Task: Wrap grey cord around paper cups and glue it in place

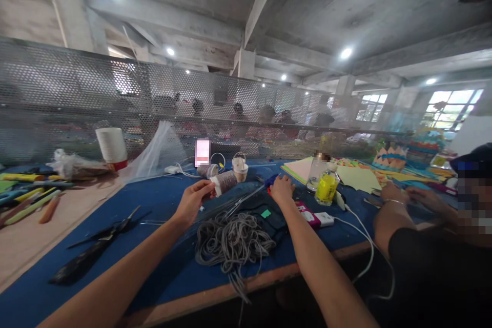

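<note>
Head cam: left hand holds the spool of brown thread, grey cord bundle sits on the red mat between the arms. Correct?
Not quite. The head view shows the mat is blue, not red. The rest stands: the left hand holds the spool of brown thread, and the grey cord bundle sits between the arms.

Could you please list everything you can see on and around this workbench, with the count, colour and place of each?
thread spool: one, brown-grey, in the left hand
cord bundle: one, grey, near the table edge
scissors: one pair, black, left on the blue mat
paper cup: one, white, upside down, far left
small spools: two, pale, by the mesh screen
bottle: one, yellow, right of centre
power bank: one, white and pink, cable attached
co-worker: one, black sleeve, right
left hand: grips the spool
right hand: rests on dark fabric
</note>
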A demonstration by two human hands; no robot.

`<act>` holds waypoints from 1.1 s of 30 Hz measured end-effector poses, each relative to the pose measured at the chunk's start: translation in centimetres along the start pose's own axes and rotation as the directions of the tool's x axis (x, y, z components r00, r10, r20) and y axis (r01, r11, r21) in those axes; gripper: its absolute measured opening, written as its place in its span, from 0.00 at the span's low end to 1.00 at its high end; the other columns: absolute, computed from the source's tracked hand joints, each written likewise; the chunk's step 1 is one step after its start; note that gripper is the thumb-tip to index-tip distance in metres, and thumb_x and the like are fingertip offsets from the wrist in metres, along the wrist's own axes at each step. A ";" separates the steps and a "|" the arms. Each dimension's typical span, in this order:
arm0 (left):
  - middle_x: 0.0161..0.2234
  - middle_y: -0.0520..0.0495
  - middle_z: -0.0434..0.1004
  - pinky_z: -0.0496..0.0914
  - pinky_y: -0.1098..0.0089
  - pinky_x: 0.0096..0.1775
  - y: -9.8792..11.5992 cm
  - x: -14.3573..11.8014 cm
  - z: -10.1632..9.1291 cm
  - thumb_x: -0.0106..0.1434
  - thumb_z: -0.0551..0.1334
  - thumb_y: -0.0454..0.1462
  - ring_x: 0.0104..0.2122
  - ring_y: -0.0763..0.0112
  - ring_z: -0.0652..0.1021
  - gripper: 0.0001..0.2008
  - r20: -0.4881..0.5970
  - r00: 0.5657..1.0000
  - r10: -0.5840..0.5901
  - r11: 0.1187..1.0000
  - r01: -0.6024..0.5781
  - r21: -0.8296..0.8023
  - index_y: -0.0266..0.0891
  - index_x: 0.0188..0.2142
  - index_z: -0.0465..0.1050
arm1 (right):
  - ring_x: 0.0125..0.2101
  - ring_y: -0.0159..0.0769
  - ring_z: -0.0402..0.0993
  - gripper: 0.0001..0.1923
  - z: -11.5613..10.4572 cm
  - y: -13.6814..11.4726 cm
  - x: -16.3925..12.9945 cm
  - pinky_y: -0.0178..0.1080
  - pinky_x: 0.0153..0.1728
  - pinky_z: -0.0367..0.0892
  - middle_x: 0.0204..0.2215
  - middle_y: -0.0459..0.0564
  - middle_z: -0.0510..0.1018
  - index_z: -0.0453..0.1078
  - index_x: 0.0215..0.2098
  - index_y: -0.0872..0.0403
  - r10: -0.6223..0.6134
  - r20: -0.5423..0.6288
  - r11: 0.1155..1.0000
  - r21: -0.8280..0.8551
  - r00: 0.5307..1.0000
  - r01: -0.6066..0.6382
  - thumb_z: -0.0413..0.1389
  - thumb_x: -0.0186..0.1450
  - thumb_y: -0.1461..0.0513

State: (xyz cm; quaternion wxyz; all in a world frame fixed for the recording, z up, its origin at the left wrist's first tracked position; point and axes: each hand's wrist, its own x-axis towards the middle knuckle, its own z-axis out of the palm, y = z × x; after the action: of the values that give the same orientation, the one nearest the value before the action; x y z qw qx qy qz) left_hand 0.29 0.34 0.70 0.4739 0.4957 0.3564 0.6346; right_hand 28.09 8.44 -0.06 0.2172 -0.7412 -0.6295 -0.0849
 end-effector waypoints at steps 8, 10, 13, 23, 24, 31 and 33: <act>0.24 0.50 0.72 0.66 0.72 0.33 -0.2 -0.3 0.5 0.52 0.67 0.45 0.26 0.72 0.70 0.13 0.041 0.999 0.019 0.993 -0.023 0.118 0.36 0.27 0.75 | 0.45 0.39 0.65 0.08 -3.3 -3.9 -2.0 0.41 0.48 0.58 0.40 0.51 0.71 0.71 0.42 0.50 -0.403 -0.408 0.777 0.321 0.819 0.542 0.52 0.67 0.60; 0.24 0.51 0.72 0.65 0.71 0.34 -0.1 -0.4 0.5 0.53 0.67 0.45 0.26 0.72 0.70 0.13 0.054 0.998 0.019 0.988 -0.027 0.151 0.36 0.27 0.75 | 0.44 0.37 0.66 0.08 -3.7 -5.3 -3.2 0.40 0.47 0.59 0.39 0.49 0.72 0.70 0.43 0.50 -0.495 -0.446 0.632 0.404 0.745 0.662 0.52 0.67 0.59; 0.25 0.51 0.72 0.65 0.71 0.35 0.0 -0.5 0.6 0.55 0.65 0.45 0.27 0.71 0.70 0.13 0.075 0.997 0.026 0.978 -0.041 0.205 0.37 0.28 0.75 | 0.44 0.37 0.67 0.10 -4.1 -6.7 -5.0 0.40 0.47 0.60 0.38 0.49 0.73 0.70 0.44 0.49 -0.603 -0.464 0.467 0.455 0.649 0.758 0.55 0.65 0.58; 0.26 0.51 0.72 0.65 0.70 0.37 0.3 -0.9 0.9 0.57 0.63 0.44 0.29 0.70 0.70 0.11 0.146 0.989 0.031 0.949 -0.074 0.305 0.37 0.29 0.74 | 0.44 0.37 0.66 0.08 -4.8 -7.3 -6.5 0.41 0.46 0.59 0.37 0.49 0.72 0.72 0.42 0.49 -0.693 -0.452 0.410 0.393 0.562 0.823 0.54 0.66 0.58; 0.26 0.51 0.72 0.65 0.70 0.37 0.4 -0.9 0.9 0.57 0.63 0.44 0.30 0.69 0.70 0.11 0.148 0.989 0.032 0.946 -0.078 0.316 0.37 0.29 0.74 | 0.44 0.37 0.66 0.08 -4.8 -7.3 -6.5 0.41 0.46 0.59 0.37 0.49 0.72 0.72 0.41 0.49 -0.695 -0.454 0.409 0.387 0.557 0.826 0.54 0.66 0.58; 0.26 0.50 0.73 0.65 0.70 0.37 0.4 -1.1 1.0 0.57 0.63 0.44 0.30 0.69 0.71 0.11 0.158 0.987 0.038 0.940 -0.089 0.329 0.37 0.29 0.75 | 0.43 0.37 0.66 0.06 -5.3 -7.4 -6.7 0.40 0.45 0.58 0.36 0.49 0.72 0.71 0.38 0.51 -0.689 -0.456 0.428 0.371 0.563 0.824 0.54 0.66 0.59; 0.26 0.50 0.73 0.65 0.70 0.37 0.3 -1.1 1.0 0.57 0.63 0.44 0.30 0.69 0.71 0.11 0.148 0.988 0.039 0.942 -0.086 0.324 0.38 0.30 0.75 | 0.44 0.37 0.65 0.06 -5.4 -7.4 -6.8 0.40 0.45 0.58 0.37 0.49 0.72 0.71 0.40 0.51 -0.690 -0.450 0.433 0.370 0.566 0.822 0.55 0.66 0.59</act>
State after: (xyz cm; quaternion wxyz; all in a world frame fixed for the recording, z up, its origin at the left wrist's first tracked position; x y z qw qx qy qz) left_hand 1.23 -0.78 0.95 0.3880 0.6220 0.4073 0.5447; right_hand 20.43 0.91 3.63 0.4269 -0.2660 -0.8608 -0.0768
